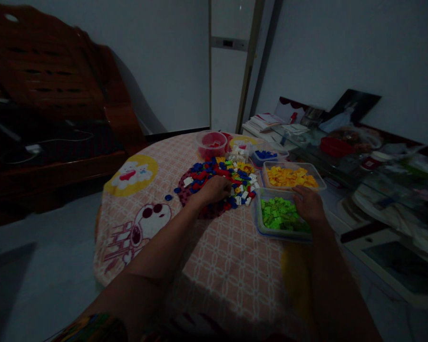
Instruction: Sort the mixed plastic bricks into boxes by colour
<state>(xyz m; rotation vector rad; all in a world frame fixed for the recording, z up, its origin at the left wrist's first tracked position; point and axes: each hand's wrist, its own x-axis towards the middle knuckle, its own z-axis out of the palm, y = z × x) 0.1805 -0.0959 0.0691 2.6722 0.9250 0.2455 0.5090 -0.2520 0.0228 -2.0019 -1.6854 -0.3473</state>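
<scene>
Head view: sorting partly done; left hand (214,189) grip closing on mixed bricks (223,178), right hand (308,204) grip loose over green tub (281,214); much pile left.

Bare tablecloth (214,266) lies open across the lower centre and left of the frame. Toward the upper right, the brick pile (223,178) and four tubs (green (280,213), yellow (292,176), blue (267,155), red (211,143)) block the way.
</scene>
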